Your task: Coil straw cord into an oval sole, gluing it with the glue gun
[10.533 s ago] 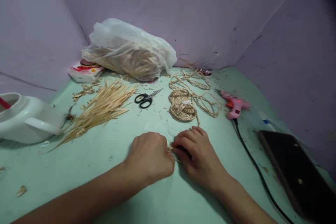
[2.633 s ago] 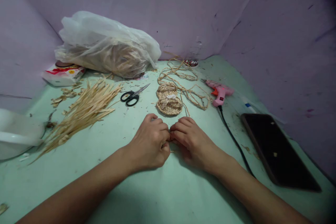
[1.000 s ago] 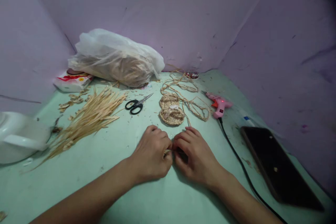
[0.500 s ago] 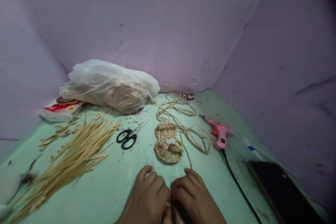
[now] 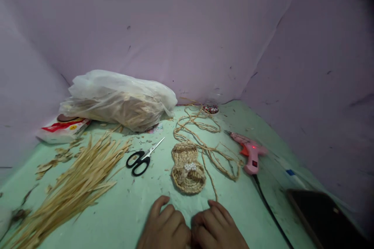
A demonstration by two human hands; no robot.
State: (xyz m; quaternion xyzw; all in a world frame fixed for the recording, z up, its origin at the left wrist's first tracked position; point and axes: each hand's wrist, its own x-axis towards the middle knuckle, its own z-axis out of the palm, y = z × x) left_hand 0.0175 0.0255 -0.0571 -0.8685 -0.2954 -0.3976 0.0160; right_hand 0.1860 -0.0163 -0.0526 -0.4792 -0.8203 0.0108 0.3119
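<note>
My left hand (image 5: 165,227) and my right hand (image 5: 217,227) lie knuckle to knuckle at the bottom edge of the view, cut off below the fingers. Both have their fingers curled in; what they pinch between them is hidden. A braided straw cord (image 5: 209,151) runs down from its loops and ends under my right hand's fingers. Just beyond the hands lies a small woven straw sandal (image 5: 187,171) with white pearls on its strap.
On the green table (image 5: 122,210) are black scissors (image 5: 140,159), a straw bundle (image 5: 76,183), a straw-filled plastic bag (image 5: 117,99), a red-and-white packet (image 5: 62,128), a pink glue gun (image 5: 251,153) with black cable (image 5: 267,210), a bead dish (image 5: 210,108) and a dark phone (image 5: 324,218). Purple walls enclose it.
The view has tilted up, so both hands have slid to the bottom edge and the white vessel at left is gone from sight. The hands stay pressed together.
</note>
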